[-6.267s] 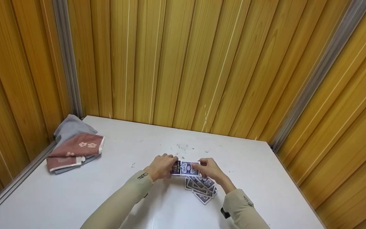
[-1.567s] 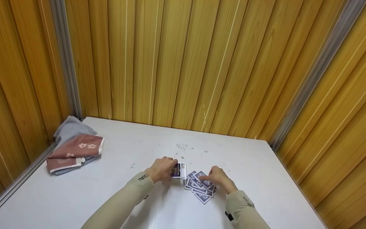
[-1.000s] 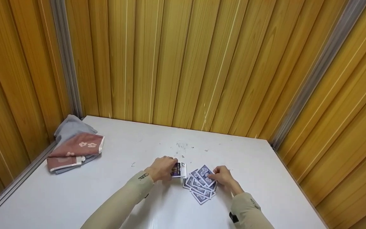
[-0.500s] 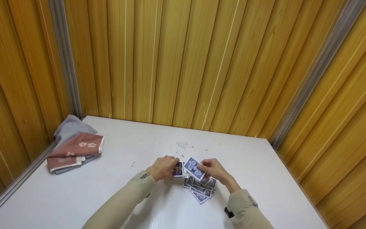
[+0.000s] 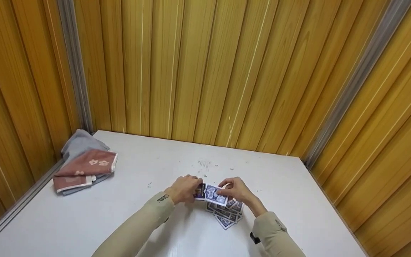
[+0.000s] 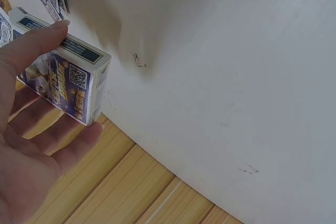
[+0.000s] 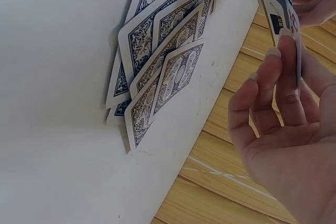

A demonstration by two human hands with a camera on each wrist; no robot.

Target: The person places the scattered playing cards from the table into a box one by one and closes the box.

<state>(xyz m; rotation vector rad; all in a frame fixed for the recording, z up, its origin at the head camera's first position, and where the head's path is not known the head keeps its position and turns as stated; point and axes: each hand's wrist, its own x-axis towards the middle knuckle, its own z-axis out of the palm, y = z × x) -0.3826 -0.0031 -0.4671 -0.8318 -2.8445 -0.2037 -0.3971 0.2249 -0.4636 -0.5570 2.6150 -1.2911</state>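
My left hand (image 5: 184,189) grips a dark purple card box (image 5: 199,192) between thumb and fingers. In the left wrist view the box (image 6: 63,77) shows gold lettering and a QR code. With thumb and fingers, my right hand (image 5: 237,190) pinches a blue-backed playing card (image 5: 212,195) right at the box's right-hand end. How far the card reaches into the box cannot be told. Below the right hand, a loose pile of playing cards (image 5: 226,222) lies fanned face down on the table. The right wrist view shows this card pile (image 7: 163,51) overlapping at several angles.
A folded red and grey cloth (image 5: 87,164) with white flowers lies at the back left of the white table (image 5: 148,157). Wood-patterned walls (image 5: 191,71) stand along its back and sides. Dark smudges (image 5: 203,164) mark the tabletop beyond the hands.
My right hand slid a playing card up from the pile, lifted it, and brought it left to the box's end, turning it more level. The left hand stays on the box.
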